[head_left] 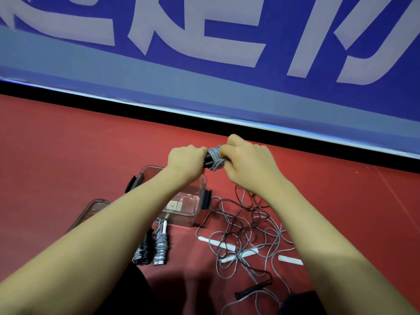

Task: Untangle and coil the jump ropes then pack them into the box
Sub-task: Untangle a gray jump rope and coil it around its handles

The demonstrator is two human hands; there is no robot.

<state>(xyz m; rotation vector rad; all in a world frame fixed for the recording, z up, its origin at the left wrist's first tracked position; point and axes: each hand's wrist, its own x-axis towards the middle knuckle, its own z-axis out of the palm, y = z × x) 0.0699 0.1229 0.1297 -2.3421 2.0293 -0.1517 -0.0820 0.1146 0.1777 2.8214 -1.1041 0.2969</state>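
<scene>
left hand [185,159], right hand [247,160], gripping coiled grey rope [214,159]

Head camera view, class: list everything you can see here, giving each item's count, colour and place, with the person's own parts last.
Rope bundle in hand: one, grey cord on black handles, held up between both hands.
Coiled ropes: two, one black, one grey, side by side on the floor before the box.
Tangled ropes: count unclear, grey and dark, right of the box.
Box: one, clear, dark latches.
Lid: one, clear, left of the box.
Floor: red.
Banner: blue, white lettering, behind.
Left hand: gripping the bundle.
Right hand: gripping the bundle.
</scene>
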